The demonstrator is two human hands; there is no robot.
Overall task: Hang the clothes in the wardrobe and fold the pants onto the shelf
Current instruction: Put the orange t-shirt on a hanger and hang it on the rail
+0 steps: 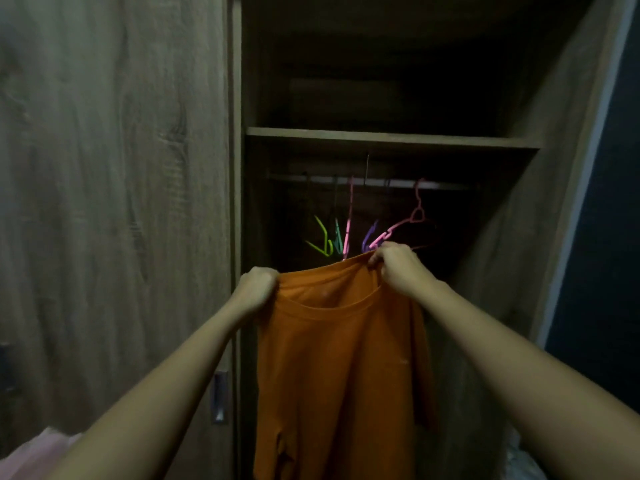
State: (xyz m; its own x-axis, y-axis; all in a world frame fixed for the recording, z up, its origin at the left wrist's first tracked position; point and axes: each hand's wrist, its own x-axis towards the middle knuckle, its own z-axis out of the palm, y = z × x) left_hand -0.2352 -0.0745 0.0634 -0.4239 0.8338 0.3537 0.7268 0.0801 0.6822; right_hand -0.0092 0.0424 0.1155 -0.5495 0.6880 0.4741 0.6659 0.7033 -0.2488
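An orange T-shirt hangs in front of the open wardrobe, held up by its shoulders. My left hand grips the shirt's left shoulder, and my right hand pinches the collar edge on the right, a little higher. Behind the shirt a metal rail carries several empty plastic hangers: a green one, a pink one and a purple one. A wooden shelf runs above the rail. No pants are in view.
A closed wooden door with a recessed metal handle fills the left side. The wardrobe's right side panel slants away. Pale pink fabric lies at the bottom left corner.
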